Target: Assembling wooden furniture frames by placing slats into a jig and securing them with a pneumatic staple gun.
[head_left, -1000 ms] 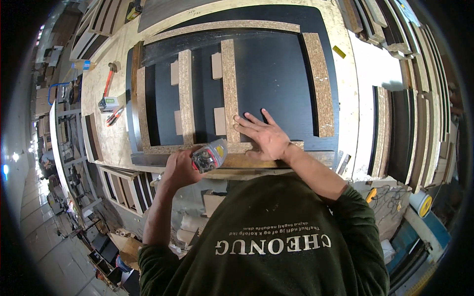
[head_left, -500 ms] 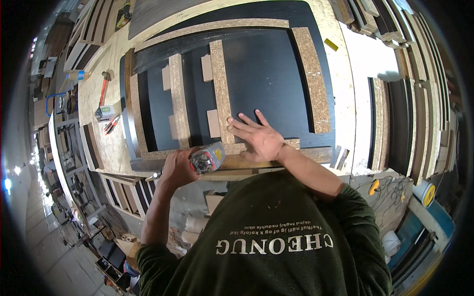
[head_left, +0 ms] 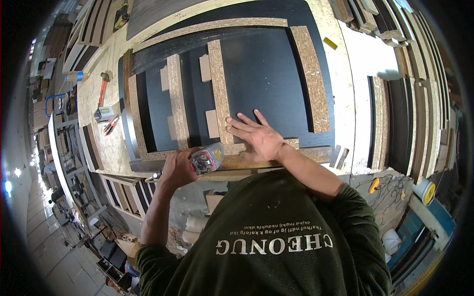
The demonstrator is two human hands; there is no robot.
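Two inner strips [head_left: 218, 89], one nailer [head_left: 207, 159], perhaps

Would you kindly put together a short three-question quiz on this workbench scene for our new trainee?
1. True or false: the right hand is spread out, with no tool in it.
2. Multiple choice: what colour is the handle of the hammer on the workbench? A) green B) red C) white
3. Fill in the gap: the tool with a see-through end is in the ____ hand.

Key:
1. True; its fingers reach over the edge of a chipboard strip.
2. B
3. Left; the left hand grips it.
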